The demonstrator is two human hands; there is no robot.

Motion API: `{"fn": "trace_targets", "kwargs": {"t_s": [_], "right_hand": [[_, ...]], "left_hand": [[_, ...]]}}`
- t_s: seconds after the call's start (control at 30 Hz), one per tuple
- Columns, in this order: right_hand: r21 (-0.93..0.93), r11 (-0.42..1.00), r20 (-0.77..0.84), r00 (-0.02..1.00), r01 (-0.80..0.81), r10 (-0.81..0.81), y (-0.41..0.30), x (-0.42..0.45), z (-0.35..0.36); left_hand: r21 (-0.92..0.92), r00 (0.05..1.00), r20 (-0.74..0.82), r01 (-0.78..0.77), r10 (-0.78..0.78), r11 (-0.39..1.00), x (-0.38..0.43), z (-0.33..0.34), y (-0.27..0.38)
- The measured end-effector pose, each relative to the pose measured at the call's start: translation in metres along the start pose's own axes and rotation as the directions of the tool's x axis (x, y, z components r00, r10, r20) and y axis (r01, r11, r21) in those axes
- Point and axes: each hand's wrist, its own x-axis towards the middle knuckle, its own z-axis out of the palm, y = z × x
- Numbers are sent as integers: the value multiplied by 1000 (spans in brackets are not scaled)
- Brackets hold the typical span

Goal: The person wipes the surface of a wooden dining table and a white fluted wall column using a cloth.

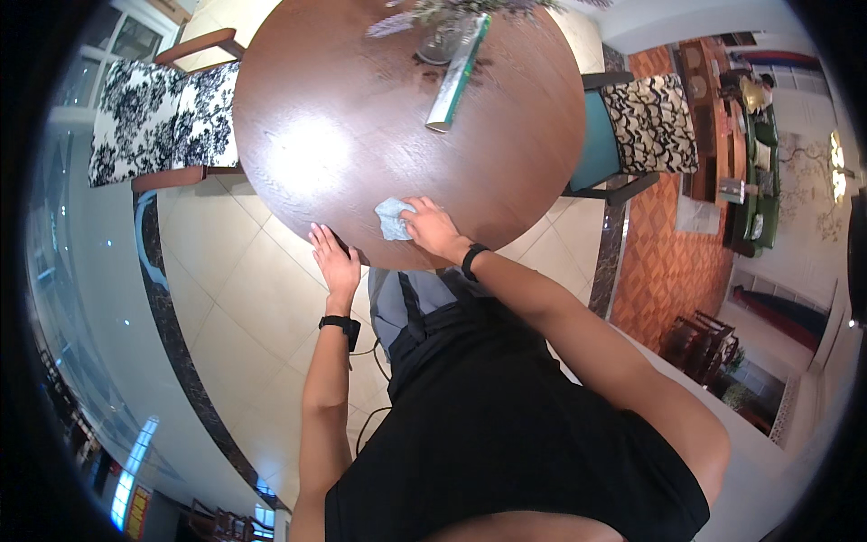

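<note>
A round brown wooden table (379, 122) lies before me. My right hand (431, 227) rests on its near part, the fingers gripping the edge of a light blue cloth (394, 219) that lies on the tabletop. To the left, my left hand (335, 261) touches the table's near rim with its fingertips and holds nothing. Towards the far side stand a glass vase (440, 42) with lavender-like flowers (467, 7) and, leaning against it or lying beside it, a long green and white box (455, 81); I cannot tell which.
A chair with a black and white patterned cover (162, 115) stands left of the table. Another chair, with a teal seat (596, 142) and patterned back, is at the right. Dark cables (369, 352) run over the tiled floor beside my legs. Farther right are a green sofa (765, 183) and wooden furniture.
</note>
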Motion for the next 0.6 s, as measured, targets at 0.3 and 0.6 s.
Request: {"fn": "trace_targets", "kwargs": {"t_s": [0.3,0.6], "right_hand": [[5,919,-65,917,395,-394,33,-12,18],[114,849,-78,857,516,-510,281,-35,-140]], "left_hand": [[187,993,-46,118,-111,975,-4,61,55],[463,931,150,230,-331,856,16,90,131]]}}
